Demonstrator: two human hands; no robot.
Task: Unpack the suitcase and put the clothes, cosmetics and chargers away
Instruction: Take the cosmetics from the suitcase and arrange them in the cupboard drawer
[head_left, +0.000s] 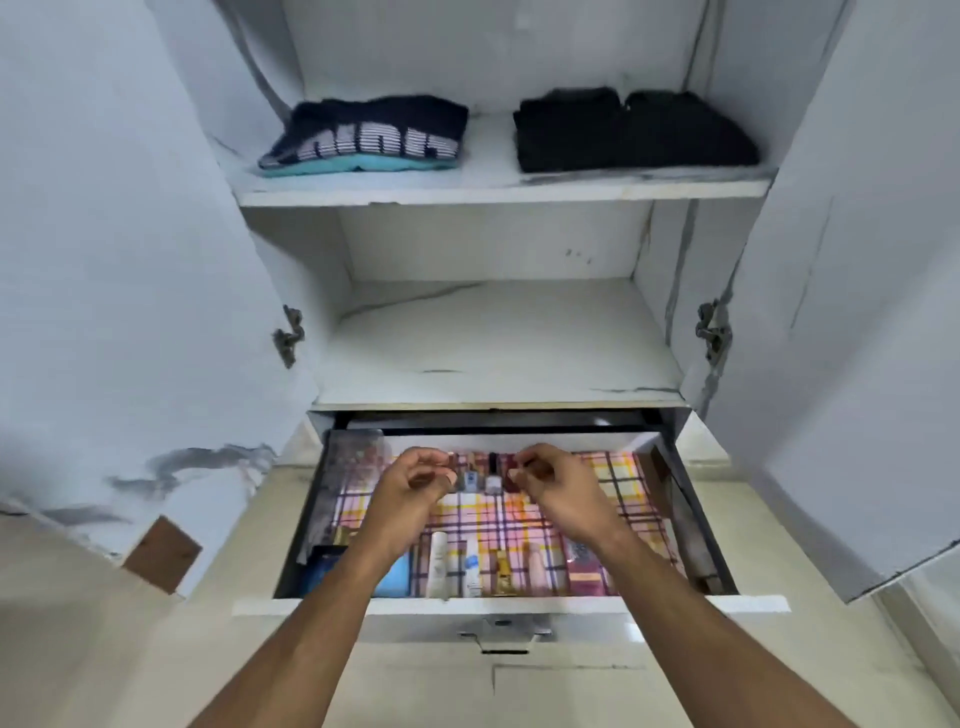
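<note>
Both forearms reach over the drawer front (511, 605); left hand (410, 491) and right hand (558, 491) hover with fingers loosely curled, holding nothing visible; small bottles (480, 475) stand between them; tubes (457, 566) lie beneath the wrists; folded clothes (369, 137) rest on the shelf well above.

Two folded stacks are sitting on the top shelf (498, 187): a dark top (371, 130) with striped lettering lying over a teal piece (332, 165) on the left, black clothes (631, 130) on the right. Below, the drawer (509, 605) is standing pulled open, small bottles (480, 475) standing upright at its back, tubes (457, 566) and boxes (584, 571) lying along its front on a plaid liner (613, 499).
</note>
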